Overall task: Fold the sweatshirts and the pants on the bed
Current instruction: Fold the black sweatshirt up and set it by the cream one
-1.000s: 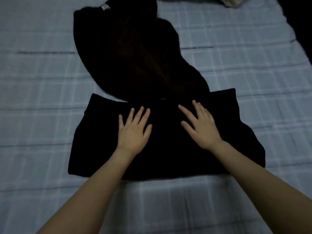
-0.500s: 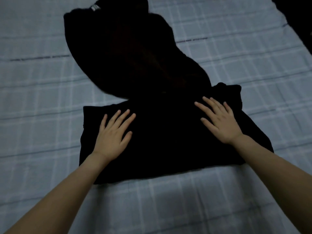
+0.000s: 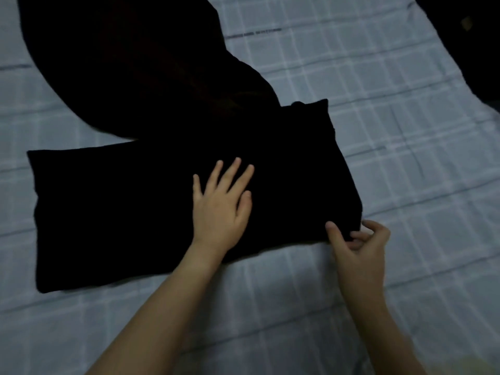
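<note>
Pinching the black garment's [image 3: 135, 212] corner, right hand [image 3: 359, 247]; left hand [image 3: 220, 207] pressing flat, fingers spread

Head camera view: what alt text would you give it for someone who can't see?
A person's left hand lies flat on a folded black garment on a pale checked bed sheet, while the right hand pinches its near right corner. A second dark garment lies spread just behind it.
</note>
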Tool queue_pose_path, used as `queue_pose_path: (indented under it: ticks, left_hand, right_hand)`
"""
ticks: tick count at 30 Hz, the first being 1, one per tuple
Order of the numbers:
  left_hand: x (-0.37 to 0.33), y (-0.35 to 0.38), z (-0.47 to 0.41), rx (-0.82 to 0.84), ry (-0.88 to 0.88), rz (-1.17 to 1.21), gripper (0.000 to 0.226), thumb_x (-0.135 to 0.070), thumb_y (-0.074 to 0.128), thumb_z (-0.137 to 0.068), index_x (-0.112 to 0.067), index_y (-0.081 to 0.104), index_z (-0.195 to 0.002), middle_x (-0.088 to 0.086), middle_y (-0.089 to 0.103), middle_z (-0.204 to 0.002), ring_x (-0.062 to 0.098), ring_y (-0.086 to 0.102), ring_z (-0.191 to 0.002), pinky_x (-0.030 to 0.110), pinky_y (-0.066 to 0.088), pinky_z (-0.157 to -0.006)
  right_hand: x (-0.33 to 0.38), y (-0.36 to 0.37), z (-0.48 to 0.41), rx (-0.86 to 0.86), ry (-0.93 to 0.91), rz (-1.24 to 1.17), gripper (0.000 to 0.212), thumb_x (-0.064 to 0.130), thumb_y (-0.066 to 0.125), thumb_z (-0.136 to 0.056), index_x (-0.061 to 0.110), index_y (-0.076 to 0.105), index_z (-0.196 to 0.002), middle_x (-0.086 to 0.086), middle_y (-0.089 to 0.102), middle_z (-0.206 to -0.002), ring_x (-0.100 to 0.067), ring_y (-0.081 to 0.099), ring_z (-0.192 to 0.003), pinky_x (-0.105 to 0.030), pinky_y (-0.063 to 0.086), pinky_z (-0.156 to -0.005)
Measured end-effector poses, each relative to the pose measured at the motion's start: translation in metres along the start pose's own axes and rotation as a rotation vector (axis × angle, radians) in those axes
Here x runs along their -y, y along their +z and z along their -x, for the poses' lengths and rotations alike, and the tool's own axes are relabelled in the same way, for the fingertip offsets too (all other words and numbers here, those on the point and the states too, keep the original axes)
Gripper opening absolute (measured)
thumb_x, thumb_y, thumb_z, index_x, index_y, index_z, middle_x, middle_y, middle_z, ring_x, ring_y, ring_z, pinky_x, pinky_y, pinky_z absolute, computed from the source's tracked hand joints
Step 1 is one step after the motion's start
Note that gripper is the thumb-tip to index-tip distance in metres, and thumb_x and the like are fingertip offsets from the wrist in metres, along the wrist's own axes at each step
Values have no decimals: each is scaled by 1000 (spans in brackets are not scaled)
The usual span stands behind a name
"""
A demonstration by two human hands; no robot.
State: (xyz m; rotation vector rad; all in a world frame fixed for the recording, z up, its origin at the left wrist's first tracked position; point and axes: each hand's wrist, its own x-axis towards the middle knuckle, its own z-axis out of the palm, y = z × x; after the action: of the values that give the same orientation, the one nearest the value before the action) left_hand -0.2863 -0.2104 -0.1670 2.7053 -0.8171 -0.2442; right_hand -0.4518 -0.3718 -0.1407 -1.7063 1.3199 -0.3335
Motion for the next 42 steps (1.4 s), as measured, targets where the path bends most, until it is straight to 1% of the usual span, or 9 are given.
queue_pose_path:
  ticks: [3, 6, 12, 17, 22, 27, 34, 38, 42]
  left_hand:
    - [3, 6, -1, -43, 26, 32, 53, -40, 22, -98, -37, 36, -149, -8, 33, -158, 21, 21, -149, 59, 13, -118]
    - [1, 8, 1, -71, 24, 42, 52, -38, 22, -99, -36, 36, -150, -8, 31, -158, 19, 18, -150, 57, 11, -119]
    - [2, 9, 2, -98, 27, 79, 53, -37, 20, -99, -35, 35, -150, -8, 30, -159, 18, 17, -150, 55, 9, -120]
    - [5, 12, 0, -108, 22, 116, 54, -37, 18, -98, -35, 37, -149, -9, 31, -158, 18, 19, -150, 53, 8, -121]
    - [10, 13, 2, -126, 31, 159, 53, -37, 17, -99, -36, 38, -148, -10, 33, -157, 16, 20, -149, 53, 8, -121]
    - [16, 6, 4, -111, 40, 254, 52, -38, 15, -100, -38, 36, -148, -13, 34, -156, 11, 20, -148, 50, 7, -122]
    - [51, -49, 32, -27, 28, 456, 46, -30, 28, -107, -27, 31, -152, -6, 29, -159, 11, 16, -149, 23, 7, -120]
    - [120, -97, 72, -297, 103, 178, 49, -29, 34, -100, -16, 46, -146, 5, 45, -151, 27, 35, -143, 44, 25, -119]
    - [211, -109, 112, -318, -226, 104, 51, -31, 33, -99, -20, 42, -148, 4, 36, -156, 32, 28, -146, 53, 22, -117]
  right_hand:
    - [-7, 1, -8, -15, 167, -90, 84, 40, 80, -79, 8, 35, -141, -15, 58, -127, -27, 60, -115, -32, 47, -99]
    - [-5, 8, -10, 32, 192, -275, 67, 34, 81, -79, 9, 49, -132, -6, 62, -124, -15, 62, -109, -17, 49, -91]
    - [7, 23, -16, -12, 288, -655, 90, 45, 87, -60, 40, 40, -136, -2, 53, -138, -19, 61, -119, -51, 51, -101]
    - [16, 19, -1, -102, 26, -608, 60, 17, 84, -77, 26, 59, -131, 5, 65, -128, -7, 62, -117, -33, 53, -99]
    - [38, 4, 13, -39, -32, -652, 89, 4, 83, -75, 32, 40, -147, 9, 68, -113, -3, 70, -99, -17, 57, -78]
    - [76, 9, 39, 36, -231, -522, 43, 4, 78, -80, 21, 71, -119, 6, 75, -108, -10, 70, -104, -22, 56, -86]
    - [140, 36, 96, 133, -490, -459, 47, 7, 78, -81, 20, 68, -125, 5, 72, -117, -10, 66, -113, -34, 54, -98]
    - [171, 71, 129, 260, -687, -298, 49, 13, 77, -81, 34, 67, -124, 17, 70, -119, 0, 62, -116, -24, 51, -99]
    - [182, 114, 157, 311, -900, 25, 53, 21, 75, -79, 38, 63, -128, 34, 62, -112, 20, 52, -111, -2, 39, -93]
